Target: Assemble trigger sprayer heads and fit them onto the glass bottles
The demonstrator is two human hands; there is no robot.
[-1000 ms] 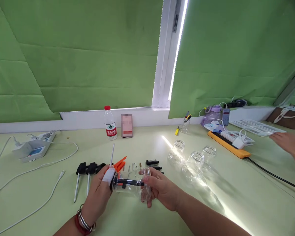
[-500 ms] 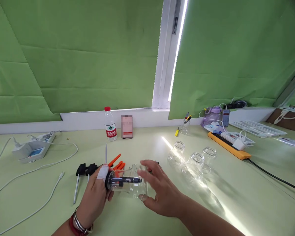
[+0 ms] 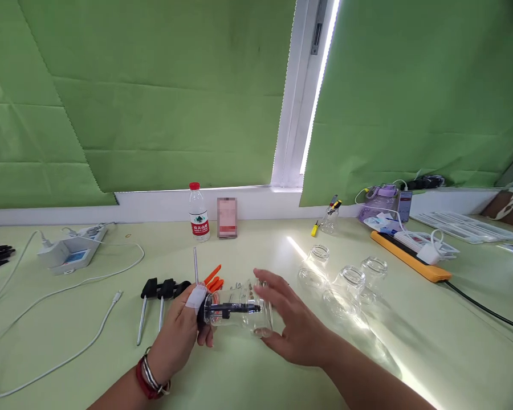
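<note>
A clear glass jar (image 3: 235,323) lies sideways in front of me, with a dark grinder shaft (image 3: 239,308) running along its inside. At its left end, the black grinder head (image 3: 204,310) is gripped by my left hand (image 3: 177,330), whose thumb has a white wrap. My right hand (image 3: 297,324) curves round the jar's wide end, thumb below and fingers above. Left of the jar, black crank handles with metal rods (image 3: 168,288) lie on the table. Several orange pieces (image 3: 214,280) are just behind it, partly hidden.
Three clear glass jars (image 3: 351,290) stand upside down to the right. Farther back are a water bottle (image 3: 199,216), a pink box (image 3: 227,218) and a small glass holding tools (image 3: 330,219). An orange power strip (image 3: 410,259) lies right; a white cable (image 3: 85,344) winds across the left.
The view has shifted slightly left, so everything appears farther right. Both hands keep their places on the jar and grinder head, with little other movement.
</note>
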